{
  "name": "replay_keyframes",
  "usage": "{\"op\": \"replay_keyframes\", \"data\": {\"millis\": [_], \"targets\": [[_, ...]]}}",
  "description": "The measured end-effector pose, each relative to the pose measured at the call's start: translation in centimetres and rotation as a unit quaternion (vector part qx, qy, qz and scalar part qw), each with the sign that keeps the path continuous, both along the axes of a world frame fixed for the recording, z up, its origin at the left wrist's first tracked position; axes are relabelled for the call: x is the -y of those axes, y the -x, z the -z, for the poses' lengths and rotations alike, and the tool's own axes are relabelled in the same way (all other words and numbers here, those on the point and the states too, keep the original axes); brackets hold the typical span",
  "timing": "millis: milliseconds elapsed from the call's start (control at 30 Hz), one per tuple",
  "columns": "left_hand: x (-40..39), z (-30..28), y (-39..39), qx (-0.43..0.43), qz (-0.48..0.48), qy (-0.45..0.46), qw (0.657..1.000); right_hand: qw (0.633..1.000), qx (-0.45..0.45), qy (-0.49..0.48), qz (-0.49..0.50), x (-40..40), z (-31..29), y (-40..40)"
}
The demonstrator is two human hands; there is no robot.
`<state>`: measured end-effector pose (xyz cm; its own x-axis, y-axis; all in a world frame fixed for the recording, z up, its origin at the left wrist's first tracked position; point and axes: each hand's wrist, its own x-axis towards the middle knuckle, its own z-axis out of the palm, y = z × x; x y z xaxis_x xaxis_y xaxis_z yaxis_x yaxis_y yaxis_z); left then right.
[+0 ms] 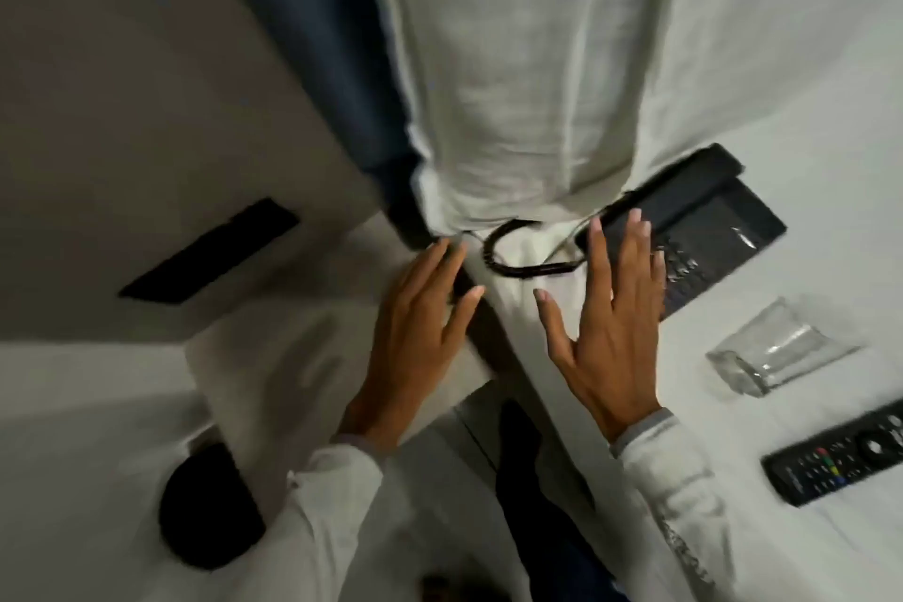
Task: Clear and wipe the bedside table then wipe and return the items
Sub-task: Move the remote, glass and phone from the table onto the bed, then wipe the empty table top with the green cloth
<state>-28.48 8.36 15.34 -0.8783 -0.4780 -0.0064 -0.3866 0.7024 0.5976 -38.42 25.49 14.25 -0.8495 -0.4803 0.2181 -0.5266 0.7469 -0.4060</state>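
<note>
A black telephone (708, 220) lies on the white bed sheet (806, 137), its coiled cord (513, 266) looping toward the pillow. A clear drinking glass (777, 350) lies on its side on the sheet, and a black remote control (840, 455) rests nearer me. My right hand (606, 323) hovers open, fingers spread, its fingertips over the near edge of the telephone. My left hand (420, 332) is open too, spread over the white bedside table (273, 367) at its right edge, beside the bed.
A large white pillow (527, 64) stands against the wall and a dark blue headboard (312, 39). A black wall plate (210, 254) sits on the grey wall. A round black object (210, 504) is on the floor at lower left.
</note>
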Motion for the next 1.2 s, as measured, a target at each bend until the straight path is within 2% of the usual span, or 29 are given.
{"op": "replay_keyframes", "data": {"millis": [67,200,300,467,533,633,700,767,833,967,1100,1200], "targets": [[0.8,-1.8,-6.7,0.012,-0.069,0.046,0.996,0.998,-0.005,-0.013,-0.068,1.6,-1.3,-2.8],[0.3,-6.5,-20.7,0.043,-0.228,0.103,0.967,0.978,-0.010,0.001,-0.209,6.6,-5.6,-11.5],[-2.4,-10.7,-31.0,0.050,-0.332,0.128,0.933,0.944,0.010,-0.005,-0.331,9.5,-9.6,-20.6],[-8.5,-16.6,-46.5,0.074,-0.471,0.173,0.862,0.854,0.030,-0.027,-0.519,10.9,-15.6,-36.3],[-11.1,-18.0,-52.3,0.073,-0.536,0.177,0.822,0.812,0.022,-0.016,-0.583,10.2,-17.3,-42.4],[-14.6,-18.3,-58.9,0.058,-0.613,0.146,0.774,0.744,0.005,-0.028,-0.667,8.9,-18.3,-49.2],[-16.0,-18.0,-62.0,0.051,-0.655,0.105,0.747,0.698,-0.006,-0.081,-0.712,8.5,-17.9,-52.2],[-16.5,-17.3,-64.4,0.053,-0.667,0.082,0.738,0.660,-0.004,-0.155,-0.735,8.4,-17.2,-54.2],[-16.4,-16.4,-67.0,0.068,-0.670,0.049,0.738,0.638,0.001,-0.201,-0.744,8.1,-16.5,-55.7],[-13.8,-13.7,-71.2,0.171,-0.653,-0.012,0.738,0.616,0.036,-0.266,-0.741,6.9,-15.4,-56.7],[-10.8,-12.1,-72.2,0.294,-0.617,-0.022,0.729,0.613,0.046,-0.304,-0.727,6.8,-15.3,-56.4],[-9.6,-10.8,-71.5,0.318,-0.617,-0.023,0.720,0.629,0.051,-0.292,-0.719,8.0,-15.7,-56.1]]}}
